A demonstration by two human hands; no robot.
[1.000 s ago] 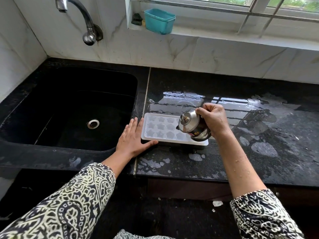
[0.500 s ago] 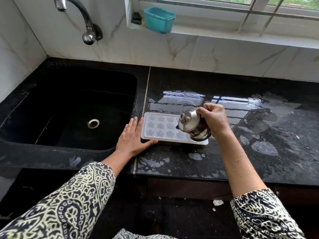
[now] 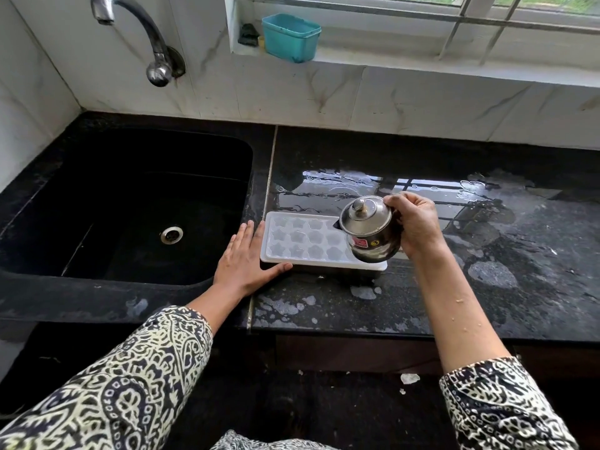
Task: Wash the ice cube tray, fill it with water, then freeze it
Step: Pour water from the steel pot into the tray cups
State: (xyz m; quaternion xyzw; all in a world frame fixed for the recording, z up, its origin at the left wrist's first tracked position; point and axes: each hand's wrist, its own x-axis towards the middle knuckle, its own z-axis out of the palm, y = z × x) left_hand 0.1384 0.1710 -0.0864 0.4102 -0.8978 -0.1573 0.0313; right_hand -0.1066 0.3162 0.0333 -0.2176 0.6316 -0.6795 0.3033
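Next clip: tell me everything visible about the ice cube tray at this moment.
The ice cube tray is white, slightly translucent, rectangular, plastic by its look, with three rows of star-like moulds. It lies flat on the wet black counter, just right of the sink. The left hand rests flat against its left end, thumb along the near edge. The right hand holds a tilted, lidded steel pot over its right end, hiding some moulds. Whether they hold water is unclear.
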